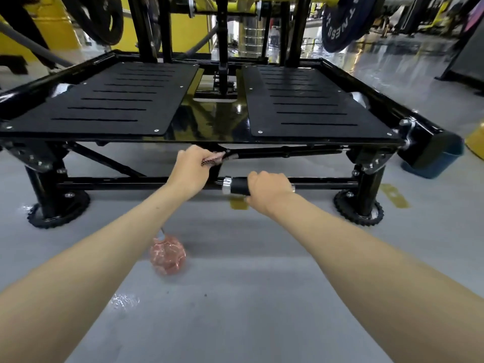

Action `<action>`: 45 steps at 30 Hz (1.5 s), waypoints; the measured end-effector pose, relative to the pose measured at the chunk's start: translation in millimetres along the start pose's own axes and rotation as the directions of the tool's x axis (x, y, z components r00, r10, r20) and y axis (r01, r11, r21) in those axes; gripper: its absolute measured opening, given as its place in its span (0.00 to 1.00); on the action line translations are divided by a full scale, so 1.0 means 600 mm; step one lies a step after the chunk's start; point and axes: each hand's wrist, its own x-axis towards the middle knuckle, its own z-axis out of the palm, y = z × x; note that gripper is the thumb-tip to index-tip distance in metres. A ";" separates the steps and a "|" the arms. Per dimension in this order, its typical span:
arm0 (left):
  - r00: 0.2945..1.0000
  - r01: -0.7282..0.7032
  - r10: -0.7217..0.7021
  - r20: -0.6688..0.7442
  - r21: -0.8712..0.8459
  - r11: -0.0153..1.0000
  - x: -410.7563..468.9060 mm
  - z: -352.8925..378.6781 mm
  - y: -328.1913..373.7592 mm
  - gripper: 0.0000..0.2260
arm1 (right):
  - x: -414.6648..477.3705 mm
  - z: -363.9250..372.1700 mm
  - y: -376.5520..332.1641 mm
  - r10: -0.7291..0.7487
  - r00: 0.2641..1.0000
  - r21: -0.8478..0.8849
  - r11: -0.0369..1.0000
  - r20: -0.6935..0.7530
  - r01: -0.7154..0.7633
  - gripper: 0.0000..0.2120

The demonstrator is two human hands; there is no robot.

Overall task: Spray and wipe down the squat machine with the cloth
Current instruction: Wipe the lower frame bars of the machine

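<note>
The black squat machine platform (209, 127) fills the upper half of the head view, with two slotted foot plates on a frame with legs. My left hand (192, 166) grips a small patterned cloth (213, 161) against a slanted black rod under the platform's front edge. My right hand (267, 191) is curled round a black handle with a silver collar (233, 186) on the low crossbar. A pink translucent spray bottle (167, 254) stands on the grey floor beneath my left forearm.
A round toothed foot sits at each front leg (59, 210) (360, 209). A blue bucket (432, 163) stands by the right corner. A weight plate (343, 22) hangs at upper right. Yellow machine parts rise behind. The grey floor (235, 297) looks wet in spots.
</note>
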 end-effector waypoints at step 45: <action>0.940 -0.284 0.168 0.296 0.410 0.867 0.021 0.157 0.221 0.07 | -0.011 0.037 0.174 0.534 0.783 0.914 0.047 0.319 -0.404 0.09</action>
